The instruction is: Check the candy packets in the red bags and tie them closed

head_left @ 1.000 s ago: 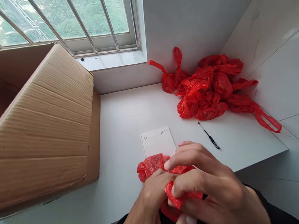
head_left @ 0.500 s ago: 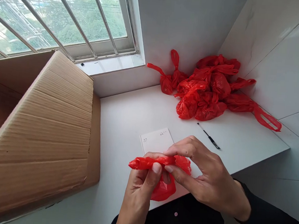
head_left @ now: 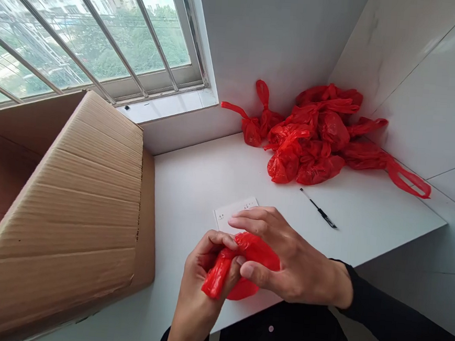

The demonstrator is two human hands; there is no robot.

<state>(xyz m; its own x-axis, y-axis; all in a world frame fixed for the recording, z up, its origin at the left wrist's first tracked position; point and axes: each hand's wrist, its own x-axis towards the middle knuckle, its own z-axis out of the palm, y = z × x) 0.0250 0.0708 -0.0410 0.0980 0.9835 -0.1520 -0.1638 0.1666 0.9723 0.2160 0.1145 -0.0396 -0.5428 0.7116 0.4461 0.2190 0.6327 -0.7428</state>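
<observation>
A red plastic bag (head_left: 217,277) is pinched between the thumb and fingers of my left hand (head_left: 202,289). Its gathered end sticks out over that hand, while the wider part of the bag hangs to the right and below. My right hand (head_left: 284,254) is close beside it with thumb and fingers spread, partly covering the bag's right side; whether it touches the plastic I cannot tell. Behind my hands lies a white sheet of paper (head_left: 228,212) with small handwriting, its near part hidden.
A large open cardboard box (head_left: 92,191) stands at the left, under the barred window. Several knotted red plastic bags (head_left: 312,140) are heaped in the back corner of the white table (head_left: 187,178). A black pen (head_left: 319,209) lies to the right of the paper.
My right hand has let go of the bag's top and opened, shifting left over the paper. The bag's gathered end has swung down over my left hand.
</observation>
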